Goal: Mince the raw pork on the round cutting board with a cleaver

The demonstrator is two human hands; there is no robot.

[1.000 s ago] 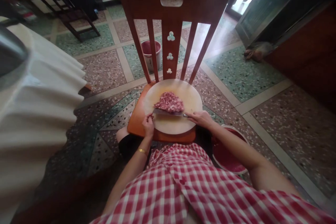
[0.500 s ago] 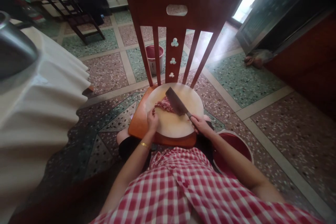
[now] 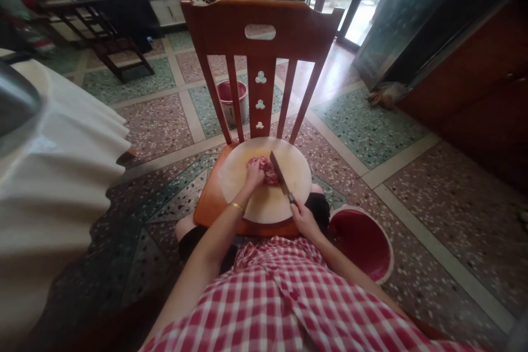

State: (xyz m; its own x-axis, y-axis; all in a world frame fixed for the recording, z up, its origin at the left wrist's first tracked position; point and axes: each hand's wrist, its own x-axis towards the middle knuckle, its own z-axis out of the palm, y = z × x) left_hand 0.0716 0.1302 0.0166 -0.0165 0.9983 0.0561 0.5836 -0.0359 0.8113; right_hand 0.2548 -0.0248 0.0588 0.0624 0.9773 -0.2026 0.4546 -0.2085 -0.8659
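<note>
A round, pale chopping board point(image 3: 264, 210) lies on the seat of a wooden chair. Raw red meat point(image 3: 270, 172), apparently chopped, sits in a heap near the board's middle. My left hand point(image 3: 254, 176) is on the heap's left part, its fingers bent and closed against the meat. In my right hand point(image 3: 306, 221) is the handle of a cleaver point(image 3: 280, 174). Its dark blade stands nearly edge-down along the right side of the meat, pointing away from me. Whether the edge touches the board I cannot tell.
The chair's tall slatted back point(image 3: 262, 38) rises behind the board. A red-lined bucket point(image 3: 363, 242) stands by my right leg, and a smaller bin point(image 3: 233, 102) is beyond the chair. On the left is a table with a pale cloth point(image 3: 82, 137).
My left hand has moved from the board's left edge onto the meat. The cleaver has turned from lying flatter across the meat to upright at its right side. The camera view has shifted.
</note>
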